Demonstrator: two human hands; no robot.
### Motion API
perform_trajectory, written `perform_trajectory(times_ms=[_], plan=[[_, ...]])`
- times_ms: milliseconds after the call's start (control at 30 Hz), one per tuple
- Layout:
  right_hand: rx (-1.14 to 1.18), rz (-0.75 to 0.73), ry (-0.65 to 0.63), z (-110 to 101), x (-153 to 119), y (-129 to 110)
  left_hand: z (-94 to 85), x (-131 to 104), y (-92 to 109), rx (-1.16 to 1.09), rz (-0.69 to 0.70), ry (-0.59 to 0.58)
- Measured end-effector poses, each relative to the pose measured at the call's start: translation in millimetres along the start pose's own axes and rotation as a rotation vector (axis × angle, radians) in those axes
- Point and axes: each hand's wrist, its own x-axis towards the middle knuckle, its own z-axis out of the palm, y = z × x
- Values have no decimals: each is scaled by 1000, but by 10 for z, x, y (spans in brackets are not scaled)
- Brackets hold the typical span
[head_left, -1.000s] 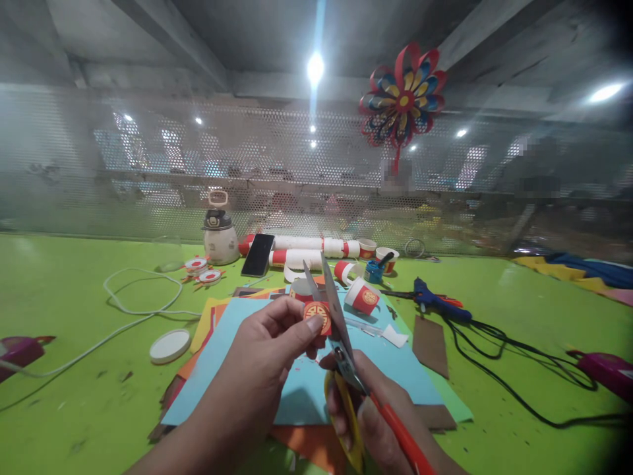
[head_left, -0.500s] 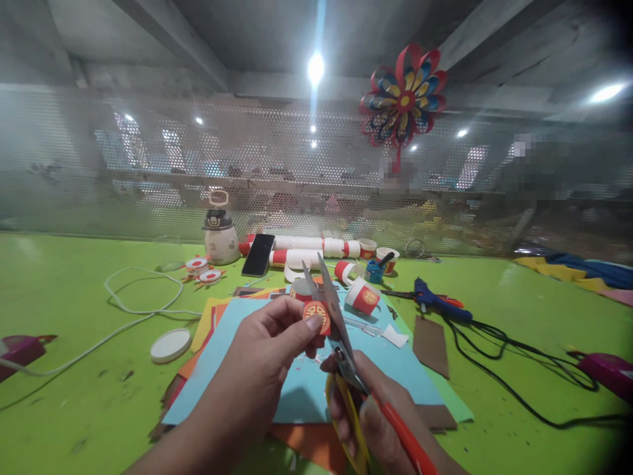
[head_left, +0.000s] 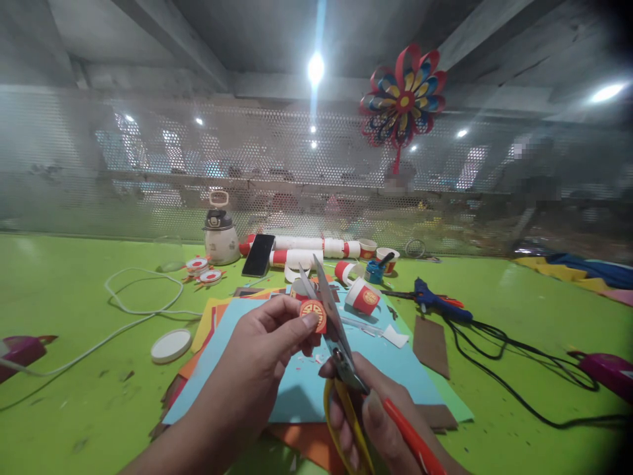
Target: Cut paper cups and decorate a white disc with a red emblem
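Red emblem piece (head_left: 313, 311): floating above the light-blue paper sheet (head_left: 413, 379), showing its round gold design, its right edge sitting by the blades of the scissors (head_left: 341, 361); whether metal is touching, I can't tell.
Handling: looking like thin paper-cup card, so probably weighing next to nothing, feeling springy rather than floppy, and creasing under any hard squeeze.
Where to hold: the left margin is offering the best pinch, well off the blade side.
Left hand (head_left: 257, 369): gripping snugly above the sheet, thumb pressing flat on the lower face, fingers bracing behind, no gap showing.
Right hand (head_left: 386, 388): curling around the red and yellow handles, over the sheet's near right part.
Blades: pointing toward the sheet's far edge, standing parted in a narrow V.
Paper cup (head_left: 363, 296): lying tipped at the sheet's far right corner, wearing a similar emblem.
Hot-glue gun (head_left: 438, 301): resting off the sheet's right side, cord trailing.
White round lid (head_left: 171, 346): lying just off the sheet's left side.
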Motion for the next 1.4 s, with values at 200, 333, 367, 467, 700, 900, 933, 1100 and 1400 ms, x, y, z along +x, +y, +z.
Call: perform_trajectory(times_ms=[200, 333, 367, 467, 700, 900, 933, 1100, 1400], plan=[[58, 80, -5, 38, -74, -255, -21, 3, 31, 6, -21, -5], [76, 87, 19, 54, -65, -281, -31, 1, 44, 19, -23, -8], [79, 87, 15, 55, -61, -282, -34, 1, 44, 22, -24, -5], [98, 101, -19, 60, -56, -301, -46, 1, 37, 23, -33, -4], [147, 159, -57, 79, -70, -362, -51, 11, 38, 17, -42, -3], [157, 165, -29, 96, -90, -376, -52, 24, 46, 32, -49, -2], [151, 167, -37, 94, -90, -371, -53, 24, 44, 32, -51, -2], [55, 104, -33, 67, -64, -305, -61, 15, 35, 42, -57, 10], [90, 82, -34, 62, -57, -283, -89, 20, 13, 54, -61, 4]])
